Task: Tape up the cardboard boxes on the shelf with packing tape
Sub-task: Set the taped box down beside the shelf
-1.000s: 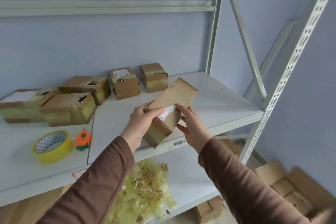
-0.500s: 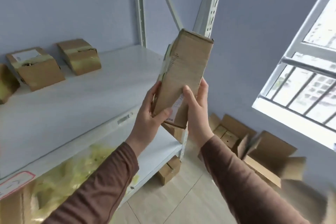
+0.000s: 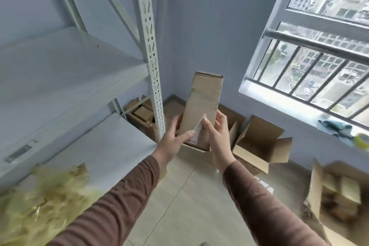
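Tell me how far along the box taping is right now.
Done: cannot tell; no taped boxes show in this view. In hand: left hand and right hand grip one cardboard box over the floor, away from the shelf. Left: open boxes remain on the floor.

Slim brown cardboard box stands nearly upright at centre frame, leaning slightly right. A white label shows near its lower end. Bare grey shelf fills the left.
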{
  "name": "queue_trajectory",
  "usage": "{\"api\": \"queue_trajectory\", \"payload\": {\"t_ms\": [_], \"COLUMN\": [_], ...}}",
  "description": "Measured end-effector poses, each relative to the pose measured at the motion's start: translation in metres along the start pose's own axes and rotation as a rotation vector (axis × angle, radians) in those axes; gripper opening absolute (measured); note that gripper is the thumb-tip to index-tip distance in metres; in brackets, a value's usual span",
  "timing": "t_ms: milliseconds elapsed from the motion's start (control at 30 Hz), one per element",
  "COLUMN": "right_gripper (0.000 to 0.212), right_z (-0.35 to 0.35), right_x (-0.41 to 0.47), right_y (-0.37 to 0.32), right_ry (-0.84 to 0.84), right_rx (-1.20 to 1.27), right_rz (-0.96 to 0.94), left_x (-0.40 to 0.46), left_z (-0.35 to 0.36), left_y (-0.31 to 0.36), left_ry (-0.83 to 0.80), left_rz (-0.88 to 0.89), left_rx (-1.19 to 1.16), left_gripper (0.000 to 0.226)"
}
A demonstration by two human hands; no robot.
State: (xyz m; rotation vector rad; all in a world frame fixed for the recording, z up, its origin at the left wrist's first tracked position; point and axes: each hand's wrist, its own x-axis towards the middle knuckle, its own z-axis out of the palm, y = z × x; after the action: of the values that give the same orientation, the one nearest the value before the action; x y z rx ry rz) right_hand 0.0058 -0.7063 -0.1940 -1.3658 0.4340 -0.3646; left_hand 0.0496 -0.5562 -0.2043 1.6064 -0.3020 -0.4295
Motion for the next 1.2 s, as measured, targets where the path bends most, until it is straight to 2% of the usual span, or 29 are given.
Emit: {"api": "queue_trajectory", "payload": {"t_ms": [167, 333, 667, 933, 1200], "right_gripper": [0.046, 0.053, 0.043, 0.049, 0.053], "right_z": [-0.055, -0.098, -0.127, -0.151, -0.186], "right_x": [0.065, 0.127, 0.270, 0.374, 0.478], "right_y": [0.030, 0.071, 0.151, 0.241, 0.375], "right_ry": [-0.054, -0.064, 0.009, 0.043, 0.003], "right_rx": [-0.135, -0.160, -0.228, -0.325, -0.418], "right_rz": [0.054, 0.216, 0.390, 0.428, 0.462], "left_x": [0.061, 0.128, 0.291, 0.397, 0.492], "left_z": [0.048, 0.087, 0.118, 0.148, 0.185], "left_y": [-0.039, -0.082, -0.161, -0.254, -0.381], "left_ry": [-0.022, -0.084, -0.216, -0.211, -0.134], "left_rz": [-0.151, -0.281, -0.458, -0.574, -0.653], "left_rx": [-0.006, 0.027, 0.129, 0.110, 0.115], "left_gripper": [0.056, 0.066, 0.068, 0.071, 0.071]}}
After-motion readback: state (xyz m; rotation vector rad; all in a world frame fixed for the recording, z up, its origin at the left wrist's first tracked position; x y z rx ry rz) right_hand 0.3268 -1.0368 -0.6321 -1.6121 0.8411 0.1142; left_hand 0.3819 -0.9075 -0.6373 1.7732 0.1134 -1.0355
